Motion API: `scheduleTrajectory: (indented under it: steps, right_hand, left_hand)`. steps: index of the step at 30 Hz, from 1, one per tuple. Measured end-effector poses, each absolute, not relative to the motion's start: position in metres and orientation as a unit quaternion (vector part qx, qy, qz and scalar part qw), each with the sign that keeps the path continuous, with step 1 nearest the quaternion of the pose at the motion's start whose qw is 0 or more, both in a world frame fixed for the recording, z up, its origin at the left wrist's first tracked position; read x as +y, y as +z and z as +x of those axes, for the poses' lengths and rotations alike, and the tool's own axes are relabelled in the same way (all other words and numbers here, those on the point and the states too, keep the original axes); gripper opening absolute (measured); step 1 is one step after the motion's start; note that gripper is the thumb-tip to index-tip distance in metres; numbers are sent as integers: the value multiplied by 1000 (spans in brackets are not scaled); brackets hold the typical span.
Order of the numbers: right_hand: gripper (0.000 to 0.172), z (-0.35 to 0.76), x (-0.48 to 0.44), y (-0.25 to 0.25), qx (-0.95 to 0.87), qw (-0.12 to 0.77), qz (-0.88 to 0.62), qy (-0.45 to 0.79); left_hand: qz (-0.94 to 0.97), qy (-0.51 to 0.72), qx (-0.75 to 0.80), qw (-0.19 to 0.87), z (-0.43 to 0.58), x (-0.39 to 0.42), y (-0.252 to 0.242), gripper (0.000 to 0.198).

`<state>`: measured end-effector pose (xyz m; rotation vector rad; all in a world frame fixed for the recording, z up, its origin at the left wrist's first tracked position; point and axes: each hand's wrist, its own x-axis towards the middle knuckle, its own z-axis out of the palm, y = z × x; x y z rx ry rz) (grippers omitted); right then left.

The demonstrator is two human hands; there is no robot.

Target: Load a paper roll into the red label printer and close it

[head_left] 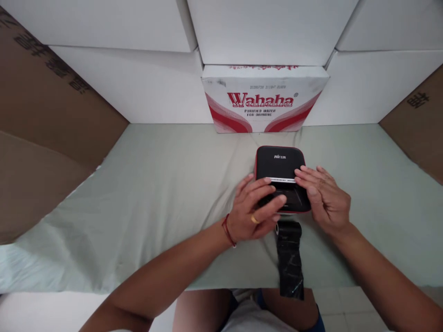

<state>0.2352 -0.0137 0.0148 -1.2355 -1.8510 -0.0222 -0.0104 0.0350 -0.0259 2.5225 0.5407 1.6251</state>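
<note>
A small black box-shaped device with red edging (pixel 281 163) sits on the pale green cloth (pixel 155 198). A white strip crosses its top. My left hand (pixel 254 210) lies over its near left part, fingers stretched across the front, a ring on one finger and a red cord at the wrist. My right hand (pixel 323 198) rests flat on the device's right side, fingers straight and together. A black plastic strip (pixel 290 258) hangs from under the device over the near table edge.
A white and red "Wahaha" water carton (pixel 265 99) stands just behind the device. White boxes (pixel 138 83) wall the back. Brown cardboard (pixel 44 124) flanks the left, and more cardboard (pixel 415 120) the right. My knees show below the table edge.
</note>
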Motion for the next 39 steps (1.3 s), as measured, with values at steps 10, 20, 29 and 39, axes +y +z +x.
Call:
scheduleTrajectory:
  steps: [10, 20, 29, 39]
  right_hand:
    - [37, 223, -10, 14, -711, 503, -490, 9]
    - [46, 227, -14, -6, -535, 561, -591, 221]
    - [69, 204, -29, 4, -590, 452, -528, 411]
    - [50, 206, -54, 8, -747, 493, -444, 44]
  left_hand:
    - [769, 523, 241, 277, -20, 53, -17, 45]
    - [702, 525, 350, 331, -14, 47, -22, 45]
    - [562, 484, 378, 555, -2, 0, -33, 61]
    - [530, 483, 331, 614, -22, 10, -28, 68]
